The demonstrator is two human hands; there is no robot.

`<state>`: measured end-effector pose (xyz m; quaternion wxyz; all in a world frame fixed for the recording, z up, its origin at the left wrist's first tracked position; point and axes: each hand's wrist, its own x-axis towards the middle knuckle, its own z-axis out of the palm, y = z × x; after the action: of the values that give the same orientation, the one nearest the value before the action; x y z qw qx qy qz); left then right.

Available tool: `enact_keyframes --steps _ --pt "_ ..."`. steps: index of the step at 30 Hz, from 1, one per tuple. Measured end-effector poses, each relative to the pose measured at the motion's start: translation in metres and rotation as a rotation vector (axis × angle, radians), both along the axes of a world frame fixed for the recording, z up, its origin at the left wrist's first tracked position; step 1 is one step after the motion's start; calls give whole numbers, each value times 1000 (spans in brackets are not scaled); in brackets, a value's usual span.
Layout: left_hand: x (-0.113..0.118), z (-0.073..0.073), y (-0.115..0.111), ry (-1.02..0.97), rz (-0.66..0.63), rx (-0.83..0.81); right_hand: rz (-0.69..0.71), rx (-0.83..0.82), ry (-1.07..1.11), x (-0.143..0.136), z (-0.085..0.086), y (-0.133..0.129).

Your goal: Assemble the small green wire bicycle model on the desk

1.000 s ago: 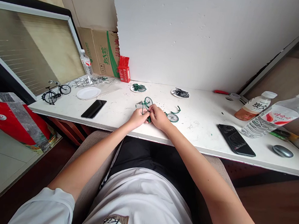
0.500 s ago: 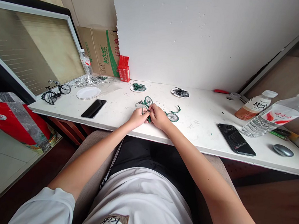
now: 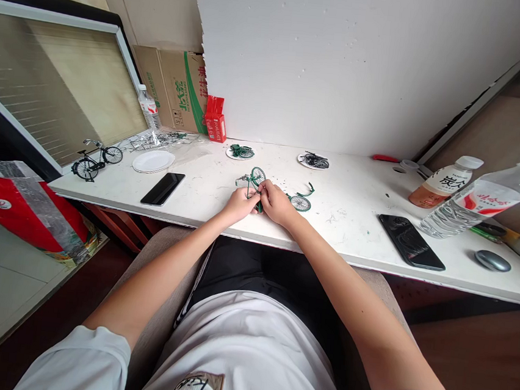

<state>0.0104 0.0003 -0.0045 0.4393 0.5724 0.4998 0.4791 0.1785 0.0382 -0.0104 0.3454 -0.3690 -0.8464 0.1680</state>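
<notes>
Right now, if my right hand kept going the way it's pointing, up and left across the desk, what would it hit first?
Your right hand would first meet the green model bicycle that both hands already touch; farther on, probably the plate of green parts, though depth is unclear.

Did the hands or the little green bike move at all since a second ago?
Hardly anything changed. The left hand and right hand stay pinched together on the green model bicycle, in the same spot on the white table. Nothing was picked up or let go. The black phone, the paper plate and the black model bicycle lie where they were. Only the camera view shifted a tiny bit.
</notes>
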Motion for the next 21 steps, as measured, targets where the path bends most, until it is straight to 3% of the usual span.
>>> enact_keyframes --steps 21 --pt "1 1 -1 -11 -4 9 6 -9 15 0 2 -2"
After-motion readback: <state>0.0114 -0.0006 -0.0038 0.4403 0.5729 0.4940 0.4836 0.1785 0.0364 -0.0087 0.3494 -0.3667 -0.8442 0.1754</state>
